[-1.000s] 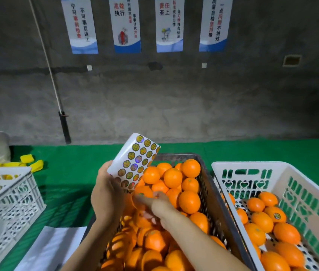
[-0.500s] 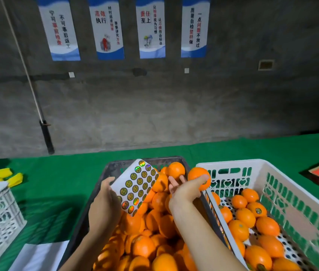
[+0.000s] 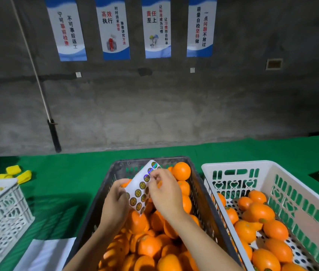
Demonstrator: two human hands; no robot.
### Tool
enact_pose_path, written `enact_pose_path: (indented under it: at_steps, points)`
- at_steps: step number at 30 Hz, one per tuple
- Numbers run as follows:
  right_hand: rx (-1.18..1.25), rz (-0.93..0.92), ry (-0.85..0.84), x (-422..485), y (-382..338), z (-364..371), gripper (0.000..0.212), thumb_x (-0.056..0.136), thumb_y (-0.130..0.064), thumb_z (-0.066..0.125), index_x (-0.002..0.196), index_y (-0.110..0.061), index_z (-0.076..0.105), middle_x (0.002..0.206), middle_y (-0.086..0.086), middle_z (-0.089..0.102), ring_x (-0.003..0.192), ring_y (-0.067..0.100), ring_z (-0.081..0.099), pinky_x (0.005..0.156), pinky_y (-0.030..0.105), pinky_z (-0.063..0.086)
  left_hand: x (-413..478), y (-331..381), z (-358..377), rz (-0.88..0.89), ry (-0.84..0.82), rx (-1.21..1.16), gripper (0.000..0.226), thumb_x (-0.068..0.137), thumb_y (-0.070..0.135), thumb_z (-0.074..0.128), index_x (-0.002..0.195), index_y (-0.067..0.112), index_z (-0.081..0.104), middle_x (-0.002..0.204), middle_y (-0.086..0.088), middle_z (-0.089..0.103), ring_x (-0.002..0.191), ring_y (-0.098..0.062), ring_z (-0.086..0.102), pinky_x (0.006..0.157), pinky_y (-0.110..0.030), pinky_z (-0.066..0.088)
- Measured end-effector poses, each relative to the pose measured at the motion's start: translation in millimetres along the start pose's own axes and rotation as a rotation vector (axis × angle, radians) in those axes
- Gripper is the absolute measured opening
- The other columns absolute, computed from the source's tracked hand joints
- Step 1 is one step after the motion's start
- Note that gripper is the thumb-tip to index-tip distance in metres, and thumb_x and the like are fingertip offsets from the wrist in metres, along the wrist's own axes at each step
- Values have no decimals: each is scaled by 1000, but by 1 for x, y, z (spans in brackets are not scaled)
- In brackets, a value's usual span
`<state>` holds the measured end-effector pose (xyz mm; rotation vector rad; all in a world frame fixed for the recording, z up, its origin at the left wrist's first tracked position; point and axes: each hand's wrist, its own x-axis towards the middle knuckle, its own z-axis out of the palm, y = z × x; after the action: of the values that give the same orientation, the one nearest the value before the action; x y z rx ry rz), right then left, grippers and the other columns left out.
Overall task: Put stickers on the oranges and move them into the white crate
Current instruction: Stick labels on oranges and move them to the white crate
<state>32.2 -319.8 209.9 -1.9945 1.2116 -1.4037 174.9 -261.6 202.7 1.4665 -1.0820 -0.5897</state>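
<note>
Holding one sticker sheet (image 3: pixel 142 189), two hands (image 3: pixel 115 204)

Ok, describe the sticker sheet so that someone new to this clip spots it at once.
Find the dark crate of oranges in the middle of the green table. Above its fruit, the left hand holds a white sheet: the only flat thing there, covered in rows of round stickers.

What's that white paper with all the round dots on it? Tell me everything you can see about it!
It is a sticker sheet: a white, glossy-looking card covered in rows of small round stickers, dark with gold, a few shimmering like rainbows. It is tilted, its top corner pointing up and away, above the oranges in the dark crate. The left hand holds its lower left edge, and the right hand covers its right side, fingertips pinching at one sticker near the top. Its right part is hidden behind that hand.
</note>
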Motion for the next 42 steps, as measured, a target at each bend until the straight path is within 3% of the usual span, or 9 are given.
enact_pose_path:
  at_steps: [6, 12, 14, 17, 22, 25, 34, 39, 42]
  points:
    - [-335, -426, -221, -8, 4, 14, 24, 94, -38, 59, 112, -26, 67, 124, -7, 56, 119, 19, 48, 100, 34, 40, 4, 7, -3, -55, 28, -145, 35, 99, 1, 40, 116, 26, 57, 96, -17, 66, 57, -16, 70, 45, -20, 50]
    - [-327, -410, -206, -10, 7, 12, 29, 92, -40, 62, 118, -27, 66, 130, -2, 56, 123, 23, 49, 100, 40, 43, 11, 0, -7, -111, -196, -214, 20, 101, 15, 52, 114, 13, 66, 107, -17, 70, 75, -17, 73, 56, -28, 57]
    - [-392, -487, -164, -11, 11, 12, 29, 92, -38, 63, 119, -28, 68, 133, -1, 58, 128, 25, 50, 103, 43, 44, 12, -4, -7, -72, -331, -157, 23, 101, 26, 50, 105, 25, 72, 101, 3, 76, 84, -10, 73, 64, -26, 59]
    - [-508, -593, -115, -9, 15, 10, 26, 96, -39, 60, 118, -31, 69, 131, -4, 62, 131, 24, 50, 111, 41, 30, 14, 3, -8, -102, -446, -198, 33, 97, 9, 46, 100, 31, 70, 92, 7, 74, 85, -9, 70, 71, -26, 57]
    - [-354, -354, -18, -3, 9, 7, 16, 99, -38, 55, 98, -31, 69, 94, -12, 61, 101, 14, 51, 101, 37, 27, 10, 9, -8, -9, -293, -153, 45, 80, 3, 63, 98, 44, 67, 87, 5, 75, 82, -19, 74, 66, -30, 60]
    - [-234, -186, -83, 2, 10, 3, 22, 102, -40, 50, 103, -29, 70, 95, -13, 63, 97, 10, 51, 94, 31, 32, 10, 14, -11, 99, -363, -27, 12, 88, 20, 61, 93, 27, 70, 90, -7, 75, 85, -29, 74, 73, -44, 62]
    - [149, -54, -295, -1, 8, -2, 41, 106, -35, 46, 71, -14, 52, 63, -3, 45, 62, 11, 44, 62, 38, 37, 5, 21, -12, 167, -334, 110, 26, 95, 28, 55, 96, 6, 69, 88, -10, 75, 81, -30, 73, 74, -56, 58]
    - [94, -72, -316, -3, 7, 0, 36, 106, -36, 43, 73, -26, 54, 68, -8, 49, 70, 8, 49, 65, 31, 40, 7, 14, -11, 158, -237, 176, 33, 98, 24, 55, 69, 11, 63, 69, -8, 70, 65, -24, 69, 58, -42, 53]
    - [98, -59, -243, -2, 9, 0, 20, 103, -35, 50, 108, -30, 69, 99, -18, 63, 97, 0, 57, 83, 18, 47, 8, 10, -10, 148, -163, 211, 39, 97, 22, 57, 59, 11, 57, 62, -9, 67, 58, -23, 66, 49, -32, 44]
